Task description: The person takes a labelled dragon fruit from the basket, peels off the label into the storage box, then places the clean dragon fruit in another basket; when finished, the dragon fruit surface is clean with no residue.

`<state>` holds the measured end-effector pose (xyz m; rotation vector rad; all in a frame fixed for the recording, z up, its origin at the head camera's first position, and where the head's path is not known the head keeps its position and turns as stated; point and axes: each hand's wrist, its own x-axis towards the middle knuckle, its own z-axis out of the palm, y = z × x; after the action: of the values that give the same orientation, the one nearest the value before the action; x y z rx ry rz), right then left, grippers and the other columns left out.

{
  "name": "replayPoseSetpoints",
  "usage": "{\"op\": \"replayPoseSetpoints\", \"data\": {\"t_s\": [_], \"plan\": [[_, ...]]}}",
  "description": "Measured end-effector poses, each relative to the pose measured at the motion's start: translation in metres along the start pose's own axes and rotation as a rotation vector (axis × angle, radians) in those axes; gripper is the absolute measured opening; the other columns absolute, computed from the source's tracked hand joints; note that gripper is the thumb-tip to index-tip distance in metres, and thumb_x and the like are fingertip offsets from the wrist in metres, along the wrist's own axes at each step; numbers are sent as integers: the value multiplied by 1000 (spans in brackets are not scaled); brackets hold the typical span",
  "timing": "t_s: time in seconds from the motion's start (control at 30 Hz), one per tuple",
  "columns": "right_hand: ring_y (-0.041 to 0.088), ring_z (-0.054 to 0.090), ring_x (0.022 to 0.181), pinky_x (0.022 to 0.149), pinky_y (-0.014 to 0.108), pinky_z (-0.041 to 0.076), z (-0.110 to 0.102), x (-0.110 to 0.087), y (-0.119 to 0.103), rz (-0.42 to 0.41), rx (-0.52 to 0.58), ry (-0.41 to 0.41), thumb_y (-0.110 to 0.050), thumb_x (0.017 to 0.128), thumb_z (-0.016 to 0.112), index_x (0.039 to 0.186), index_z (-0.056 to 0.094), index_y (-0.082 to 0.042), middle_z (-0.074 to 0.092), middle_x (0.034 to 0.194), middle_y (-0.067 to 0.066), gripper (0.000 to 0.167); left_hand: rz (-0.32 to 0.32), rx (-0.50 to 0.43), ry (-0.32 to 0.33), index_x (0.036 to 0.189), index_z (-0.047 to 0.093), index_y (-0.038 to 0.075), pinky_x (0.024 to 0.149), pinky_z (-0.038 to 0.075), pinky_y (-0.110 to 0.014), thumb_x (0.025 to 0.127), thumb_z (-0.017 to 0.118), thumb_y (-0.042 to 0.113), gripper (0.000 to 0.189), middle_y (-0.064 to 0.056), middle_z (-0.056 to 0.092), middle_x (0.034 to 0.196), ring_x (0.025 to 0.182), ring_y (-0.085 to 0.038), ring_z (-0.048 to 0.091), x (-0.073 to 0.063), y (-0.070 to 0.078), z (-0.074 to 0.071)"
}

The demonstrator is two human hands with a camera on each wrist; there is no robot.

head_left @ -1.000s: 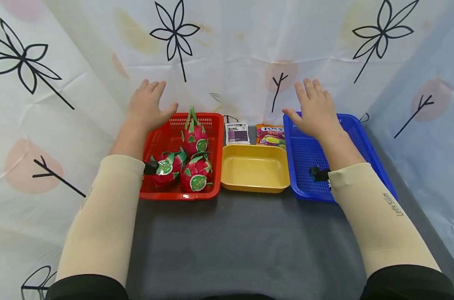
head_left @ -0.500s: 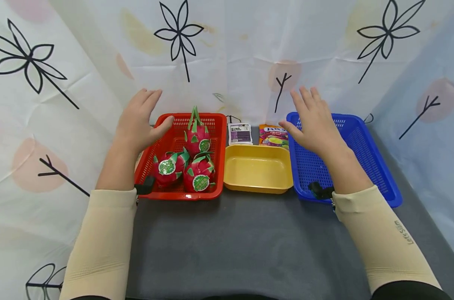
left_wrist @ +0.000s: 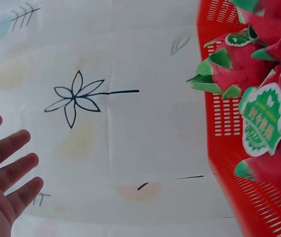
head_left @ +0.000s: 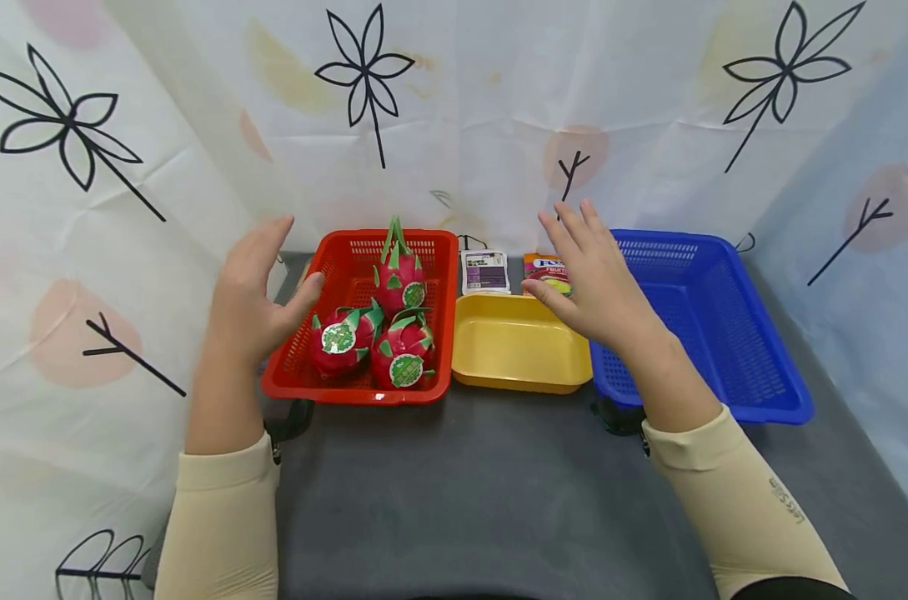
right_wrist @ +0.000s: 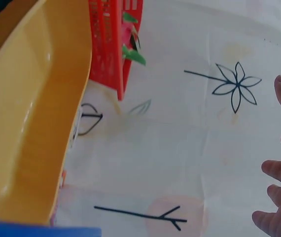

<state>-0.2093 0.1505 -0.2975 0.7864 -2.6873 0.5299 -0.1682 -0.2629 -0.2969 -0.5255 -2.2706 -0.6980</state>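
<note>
My left hand (head_left: 253, 304) is raised beside the left rim of the red basket (head_left: 288, 390), fingers extended and holding nothing. Inside that basket lie three dragon fruits, each with a green-and-white label: one dragon fruit (head_left: 399, 271) at the back, another dragon fruit (head_left: 333, 354) at front left, a third dragon fruit (head_left: 412, 337) at front right. My right hand (head_left: 599, 287) hovers, fingers spread, over the gap between the yellow tray (head_left: 521, 385) and the blue basket (head_left: 769, 408). It grips nothing. In the left wrist view the fruits (left_wrist: 241, 66) show at the right.
Behind the yellow tray lie a white-and-purple packet (head_left: 486, 272) and a FOX'S fruits candy bag (head_left: 545, 268), partly covered by my right hand. A patterned white curtain (head_left: 484, 100) rises behind the baskets. The dark grey tabletop (head_left: 461, 483) stretches in front.
Both hands have drawn back toward me. The left moved a little left, off the red basket; the right moved left, from over the blue basket toward the yellow tray. The containers stay in place.
</note>
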Motion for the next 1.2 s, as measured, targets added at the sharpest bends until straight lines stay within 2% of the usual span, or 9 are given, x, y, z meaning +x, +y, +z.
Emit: {"op": "replayPoseSetpoints", "data": {"t_s": [0.2,0.37,0.53,0.63,0.77,0.83,0.97,1.07,1.2], "plan": [[36,0,156,121,61,6,12,-2,-14,-42,88,9,-42,98,67,164,24,-12,18,169,13,84,-6,-55,62,146,56,3,107,44,-56,83,70,24,68,-17,59,143,130,-38,53,-24,1,5],[33,2,157,121,62,7,21,-4,-27,-66,146,24,-39,97,69,163,28,-12,22,168,12,82,-32,-52,52,147,55,5,103,46,-60,80,72,23,71,-16,58,144,131,-36,53,-36,8,6],[30,8,157,119,64,16,33,-10,-36,-43,223,19,-37,96,70,162,32,-14,29,166,10,79,-52,-62,50,147,56,6,99,48,-63,79,73,22,72,-15,58,145,131,-35,52,-43,14,6],[30,18,155,118,63,24,42,-13,-39,-26,264,7,-36,96,70,160,38,-14,36,163,10,74,-70,-70,64,146,57,6,101,50,-54,78,73,20,72,-13,58,145,132,-33,52,-49,15,7],[30,36,147,113,58,36,57,-15,-42,-19,308,-16,-35,97,70,156,45,-15,46,155,10,67,-90,-84,89,147,57,8,102,46,-29,77,74,19,72,-11,58,145,130,-29,54,-61,12,4],[29,43,141,110,56,41,66,-16,-43,-21,330,-20,-34,97,71,154,49,-15,51,151,10,64,-90,-103,109,146,57,7,101,43,-21,76,75,17,73,-12,60,143,126,-27,56,-67,10,4],[29,50,133,108,53,44,83,-21,-44,-31,355,-20,-31,96,73,148,55,-12,57,143,9,58,-109,-141,154,142,60,3,99,44,-17,69,77,9,75,-17,64,134,114,-18,60,-82,5,7],[28,54,128,107,51,46,97,-24,-45,-41,367,-32,-29,95,73,145,59,-9,61,137,9,56,-159,-144,173,140,61,1,96,44,-14,67,77,5,74,-19,65,131,111,-10,59,-99,-1,11],[25,57,123,104,48,49,113,-25,-49,-44,391,-63,-28,94,75,141,62,-8,64,132,7,53,-225,-135,180,140,61,-1,91,43,-11,70,77,2,72,-22,65,130,110,-2,56,-121,-8,13]]}}
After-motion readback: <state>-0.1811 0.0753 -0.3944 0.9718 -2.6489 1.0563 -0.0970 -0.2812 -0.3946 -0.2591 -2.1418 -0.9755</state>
